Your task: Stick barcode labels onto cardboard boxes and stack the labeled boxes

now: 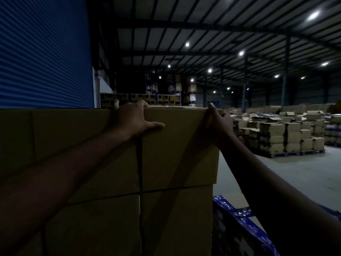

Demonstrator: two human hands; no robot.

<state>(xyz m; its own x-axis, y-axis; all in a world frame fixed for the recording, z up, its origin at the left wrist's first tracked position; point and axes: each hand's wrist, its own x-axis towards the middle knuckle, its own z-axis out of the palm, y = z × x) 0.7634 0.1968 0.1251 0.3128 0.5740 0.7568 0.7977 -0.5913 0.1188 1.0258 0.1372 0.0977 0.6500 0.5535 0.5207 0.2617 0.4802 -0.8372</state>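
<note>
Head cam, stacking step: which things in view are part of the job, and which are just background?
In the job:
- top box, on the stack
- left hand, fingers curled over its top edge
- right hand, gripping its right corner
- box below

Background:
- blue shutter
- far pallets of boxes
- blue wrapped bundle

You stand in a dim warehouse. To your left rises a blue corrugated metal roller shutter [44, 52]. Overhead, a dark ribbed metal roof [212, 19] on slanting beams carries scattered round white ceiling lamps [313, 15]. Slim dark steel columns [286, 74] run down the hall. The pale grey concrete floor [287, 174] spreads to your right, and tall blue storage racks [155, 88] stand far back.
</note>
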